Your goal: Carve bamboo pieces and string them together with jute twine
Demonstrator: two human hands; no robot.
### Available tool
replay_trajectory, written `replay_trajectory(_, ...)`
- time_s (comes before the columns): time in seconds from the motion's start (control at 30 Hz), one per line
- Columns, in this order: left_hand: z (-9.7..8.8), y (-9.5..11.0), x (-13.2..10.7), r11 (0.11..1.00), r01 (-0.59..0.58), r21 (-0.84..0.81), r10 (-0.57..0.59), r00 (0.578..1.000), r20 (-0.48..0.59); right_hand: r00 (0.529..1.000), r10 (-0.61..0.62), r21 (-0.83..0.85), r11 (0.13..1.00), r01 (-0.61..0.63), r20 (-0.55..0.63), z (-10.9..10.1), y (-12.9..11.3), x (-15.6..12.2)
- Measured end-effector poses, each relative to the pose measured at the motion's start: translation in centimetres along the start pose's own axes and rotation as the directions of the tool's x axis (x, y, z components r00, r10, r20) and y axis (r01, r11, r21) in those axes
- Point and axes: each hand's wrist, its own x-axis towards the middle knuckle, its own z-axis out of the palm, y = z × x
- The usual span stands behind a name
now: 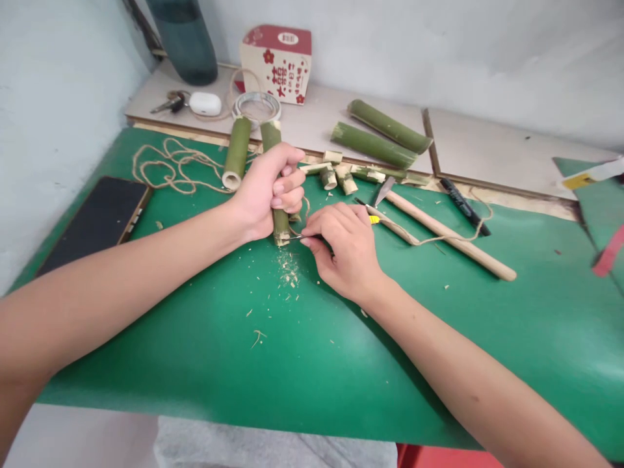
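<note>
My left hand [267, 188] is wrapped round a green bamboo tube [272, 138] that stands near upright on the green mat [341, 338], its lower end on the mat. My right hand [344, 250] is closed on a thin knife with a yellow handle [374, 220], whose blade tip touches the tube's lower end. Pale shavings [288, 270] lie on the mat just below the tube. A second bamboo tube [236, 153] lies to the left of the held one.
Twine [170, 166] lies in loops at the left, beside a black pad [97, 218]. Two bamboo pieces [375, 136], short offcuts [336, 177], a wooden-handled tool [448, 234], a black pen [463, 207], a red-and-cream box [277, 63], a dark bottle [182, 39] and keys [168, 103] lie behind.
</note>
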Motion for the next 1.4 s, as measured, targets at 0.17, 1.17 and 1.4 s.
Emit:
replay_trajectory(0.17,0.0,0.1,0.0,0.997,-0.027,0.077,0.026,1.0,0.009,0.997,-0.02,0.031,0.999,0.023,-0.077,0.0,0.1,-0.1)
replay_trajectory(1.17,2.0,-1.4,-1.7,0.928,-0.304,0.215,0.302,0.952,0.044,0.993,-0.061,0.012,0.998,0.06,0.1,0.2,0.7,0.1)
replay_trajectory(1.4,1.0,-0.8,-1.0,0.963,-0.198,0.183,0.187,0.98,0.073,0.994,-0.038,0.003,0.999,0.038,0.107,0.3,0.6,-0.1)
